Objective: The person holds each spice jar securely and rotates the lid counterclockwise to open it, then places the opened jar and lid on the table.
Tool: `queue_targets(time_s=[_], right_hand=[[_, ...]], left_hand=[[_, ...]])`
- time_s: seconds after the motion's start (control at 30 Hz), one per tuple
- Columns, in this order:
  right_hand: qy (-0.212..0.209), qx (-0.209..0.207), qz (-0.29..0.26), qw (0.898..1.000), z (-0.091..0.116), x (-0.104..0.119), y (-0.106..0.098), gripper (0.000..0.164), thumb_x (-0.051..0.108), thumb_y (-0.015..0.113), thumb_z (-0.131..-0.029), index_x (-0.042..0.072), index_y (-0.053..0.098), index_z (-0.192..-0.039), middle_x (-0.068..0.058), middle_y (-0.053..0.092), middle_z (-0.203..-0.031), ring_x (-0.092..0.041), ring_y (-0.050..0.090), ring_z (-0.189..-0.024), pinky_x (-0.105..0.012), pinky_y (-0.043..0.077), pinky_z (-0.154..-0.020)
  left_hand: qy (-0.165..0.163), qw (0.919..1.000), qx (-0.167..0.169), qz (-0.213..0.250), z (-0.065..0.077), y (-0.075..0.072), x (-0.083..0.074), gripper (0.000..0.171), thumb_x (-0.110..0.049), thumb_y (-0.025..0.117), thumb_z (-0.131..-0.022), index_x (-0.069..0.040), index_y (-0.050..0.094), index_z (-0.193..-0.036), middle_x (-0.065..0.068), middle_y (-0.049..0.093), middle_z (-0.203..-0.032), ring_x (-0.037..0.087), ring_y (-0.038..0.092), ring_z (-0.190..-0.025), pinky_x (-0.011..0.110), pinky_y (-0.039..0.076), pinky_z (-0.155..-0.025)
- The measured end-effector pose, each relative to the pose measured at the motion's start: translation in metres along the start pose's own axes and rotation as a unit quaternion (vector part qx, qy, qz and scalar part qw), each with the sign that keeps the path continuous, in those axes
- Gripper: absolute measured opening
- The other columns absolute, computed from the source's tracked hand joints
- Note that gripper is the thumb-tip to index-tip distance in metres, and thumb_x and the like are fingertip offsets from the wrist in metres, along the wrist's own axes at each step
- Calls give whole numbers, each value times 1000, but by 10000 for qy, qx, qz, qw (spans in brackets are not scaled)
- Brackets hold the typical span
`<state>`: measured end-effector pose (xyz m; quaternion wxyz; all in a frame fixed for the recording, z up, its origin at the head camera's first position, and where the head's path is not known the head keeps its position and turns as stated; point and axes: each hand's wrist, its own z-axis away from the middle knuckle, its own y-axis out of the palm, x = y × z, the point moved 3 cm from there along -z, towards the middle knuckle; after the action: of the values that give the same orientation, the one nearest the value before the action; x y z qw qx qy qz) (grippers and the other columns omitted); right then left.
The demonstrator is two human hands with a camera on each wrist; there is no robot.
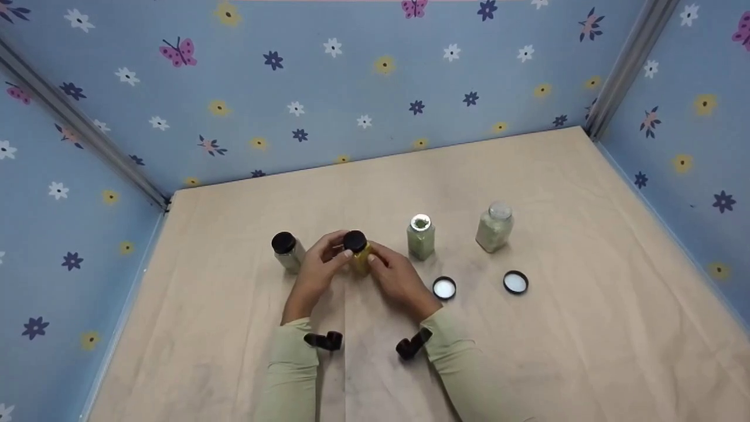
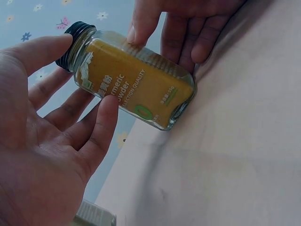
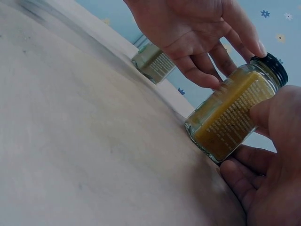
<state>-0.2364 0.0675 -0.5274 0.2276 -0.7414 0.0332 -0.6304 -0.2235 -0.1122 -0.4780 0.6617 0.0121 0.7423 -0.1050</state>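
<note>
Between my hands stands a glass jar of turmeric powder (image 2: 136, 84) with a black screw lid (image 1: 355, 241). My left hand (image 1: 321, 264) pinches that lid between thumb and fingers, its lower fingers beside the glass. The jar's body is gripped by my right hand (image 1: 398, 278), thumb on one side and fingers on the other. Left of them is a lidded jar (image 1: 289, 255) with greyish-green contents. To the right, an uncapped jar of green powder (image 1: 421, 243) and another uncapped jar (image 1: 494, 228) with paler contents stand upright.
Two black lids with white liners lie face up on the cloth-covered table (image 1: 586, 351): one lid (image 1: 444, 288) near my right wrist, the other lid (image 1: 515, 282) farther right. Blue flowered panels (image 1: 351, 82) enclose the back and sides.
</note>
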Motion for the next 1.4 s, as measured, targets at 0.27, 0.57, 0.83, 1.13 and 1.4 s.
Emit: queue_targets(time_s=[0.27,0.57,0.83,1.13,1.4], right_hand=[[82,19,-24,10000,0,1,-1,42,27,48,-107,17,53,-147,-2,56,-143,-15,48,-133,-34,35,-112],[55,-45,-49,10000,0,2,1,42,28,49,-106,18,53,-147,-3,56,-143,-17,48,-134,-35,35,-112],[143,-38,-63,9999,1,1,1,43,30,49,-106,19,53,-147,-1,55,-144,-16,47,-134,-34,35,-112],[271,35,-24,9996,0,2,1,43,29,48,-107,17,52,-148,-2,55,-144,-15,46,-135,-35,35,-112],[288,34,-66,9996,-1,2,0,42,28,48,-106,17,54,-146,-2,56,-143,-15,47,-134,-35,35,-113]], left_hand=[[163,9993,-121,314,-7,-4,21,39,-9,65,-98,-3,57,-136,15,61,-130,27,59,-120,39,52,-93],[31,9995,86,316,-10,-9,19,41,-6,65,-97,1,54,-136,18,59,-131,30,59,-121,52,50,-96],[35,9985,417,-361,-6,-11,-8,47,-10,69,-95,-1,56,-139,15,60,-135,30,57,-122,34,50,-97],[68,9959,675,-594,-10,-8,-9,53,-15,68,-97,-4,51,-146,14,53,-144,29,54,-124,38,46,-102],[57,9935,874,-725,-11,-3,-14,55,-18,67,-98,-9,48,-150,13,50,-144,31,50,-127,53,35,-110]])
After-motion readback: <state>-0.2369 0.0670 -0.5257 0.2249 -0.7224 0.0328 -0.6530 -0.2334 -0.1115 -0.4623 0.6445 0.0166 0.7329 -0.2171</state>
